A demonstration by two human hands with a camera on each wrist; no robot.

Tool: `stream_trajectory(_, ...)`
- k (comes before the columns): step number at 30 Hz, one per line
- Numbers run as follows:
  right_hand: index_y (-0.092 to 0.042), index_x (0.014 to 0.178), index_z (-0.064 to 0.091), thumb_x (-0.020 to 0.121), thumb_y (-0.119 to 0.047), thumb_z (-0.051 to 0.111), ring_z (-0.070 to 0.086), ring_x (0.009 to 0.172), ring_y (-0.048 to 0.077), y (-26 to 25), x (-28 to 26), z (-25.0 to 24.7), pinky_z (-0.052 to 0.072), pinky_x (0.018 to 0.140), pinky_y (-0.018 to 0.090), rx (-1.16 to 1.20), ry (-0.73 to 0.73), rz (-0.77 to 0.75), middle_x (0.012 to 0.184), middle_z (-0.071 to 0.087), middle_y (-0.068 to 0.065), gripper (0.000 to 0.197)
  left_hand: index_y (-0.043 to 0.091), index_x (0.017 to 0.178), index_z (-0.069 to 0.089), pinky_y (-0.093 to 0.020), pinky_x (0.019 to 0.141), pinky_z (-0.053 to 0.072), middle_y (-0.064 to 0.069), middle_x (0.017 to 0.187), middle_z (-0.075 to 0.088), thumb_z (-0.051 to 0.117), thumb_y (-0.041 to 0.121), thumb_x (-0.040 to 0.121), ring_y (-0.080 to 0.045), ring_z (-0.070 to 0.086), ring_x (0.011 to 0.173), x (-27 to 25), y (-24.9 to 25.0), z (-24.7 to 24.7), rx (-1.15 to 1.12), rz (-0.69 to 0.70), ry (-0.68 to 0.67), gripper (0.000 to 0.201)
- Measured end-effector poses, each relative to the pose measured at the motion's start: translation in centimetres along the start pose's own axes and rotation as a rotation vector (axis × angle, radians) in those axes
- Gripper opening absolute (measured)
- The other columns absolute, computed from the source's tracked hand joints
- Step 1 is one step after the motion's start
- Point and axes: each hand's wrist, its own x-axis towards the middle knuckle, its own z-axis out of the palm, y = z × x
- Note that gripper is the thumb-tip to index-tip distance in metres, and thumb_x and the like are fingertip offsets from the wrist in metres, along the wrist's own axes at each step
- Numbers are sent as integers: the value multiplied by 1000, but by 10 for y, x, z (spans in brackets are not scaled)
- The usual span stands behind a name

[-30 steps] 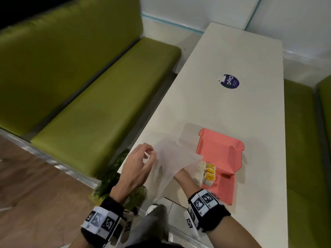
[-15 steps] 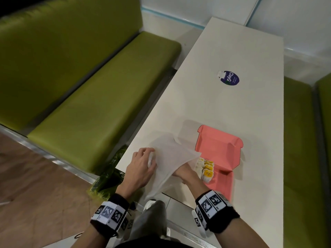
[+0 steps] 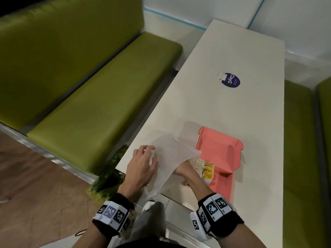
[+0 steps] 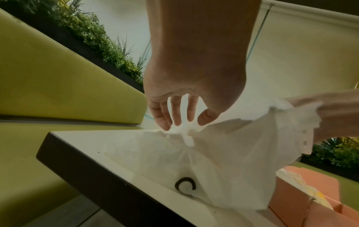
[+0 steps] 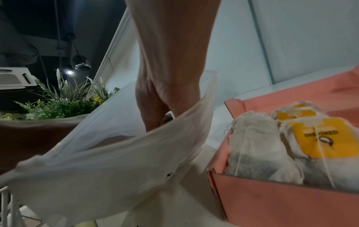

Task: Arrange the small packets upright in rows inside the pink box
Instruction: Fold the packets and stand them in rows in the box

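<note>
left hand (image 4: 180, 110): fingertips pinch the bag (image 3: 172, 158) top, holding its mouth up
right hand (image 5: 161, 107): reaching into the bag; fingers hidden, grip cannot be told
packets (image 3: 206, 170): upright in two short rows at the box (image 3: 222, 153) near-left corner
key relation: box lies just right of the bag mouth, nearer the right hand

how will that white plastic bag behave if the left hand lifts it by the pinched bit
Probably floppy: the white plastic bag creases and bunches where the left hand pinches it. Likely light, being thin and translucent. It would sag and drag rather than hold shape, with the right hand inside.
</note>
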Motion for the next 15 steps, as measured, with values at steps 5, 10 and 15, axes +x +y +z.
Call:
stream_trajectory(5, -11, 127, 54, 93, -16, 65, 44, 101, 10, 7, 5, 1, 33, 82, 19, -33, 14, 9, 123, 57, 6, 36, 22, 130, 51, -32, 82, 48, 0, 135, 50, 49, 29, 98, -20, 44, 118, 4, 0, 2, 2, 55, 26, 33)
stream_trajectory(10, -20, 122, 52, 93, -18, 64, 46, 102, 12, 12, 9, 3, 37, 82, 23, 29, -7, 46, 108, 51, -5, 31, 24, 135, 50, -35, 101, 41, 1, 139, 49, 35, 38, 94, -20, 42, 125, 9, -1, 7, -45, 173, -17, 47)
stream_trajectory(15, -16, 127, 54, 96, -25, 60, 54, 110, 20, 13, 9, 3, 46, 91, 33, -103, -41, 18, 123, 59, 2, 33, 33, 145, 38, -39, 108, 35, 2, 152, 37, 23, 43, 90, -20, 31, 138, 11, -1, 13, 4, 189, -69, 57)
